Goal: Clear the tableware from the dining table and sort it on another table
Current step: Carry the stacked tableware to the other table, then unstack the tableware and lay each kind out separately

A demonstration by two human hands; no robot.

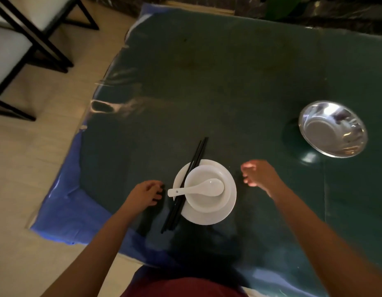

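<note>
A white plate [209, 217] lies near the front edge of the dark green table [207, 82]. On it stands a white bowl [204, 203] with a white spoon [196, 188] laid across it, handle pointing left. Black chopsticks [185, 185] rest slanted across the plate's left rim. My left hand [144, 194] hovers just left of the plate, fingers loosely curled, holding nothing. To the right of the plate is my right hand [259, 174], fingers also loosely curled and empty.
A shiny steel basin [333, 129] sits at the right of the table. Blue cloth [68, 211] under clear plastic hangs over the table's left and front edges. Black-framed chairs [25, 39] stand on the tiled floor at the upper left.
</note>
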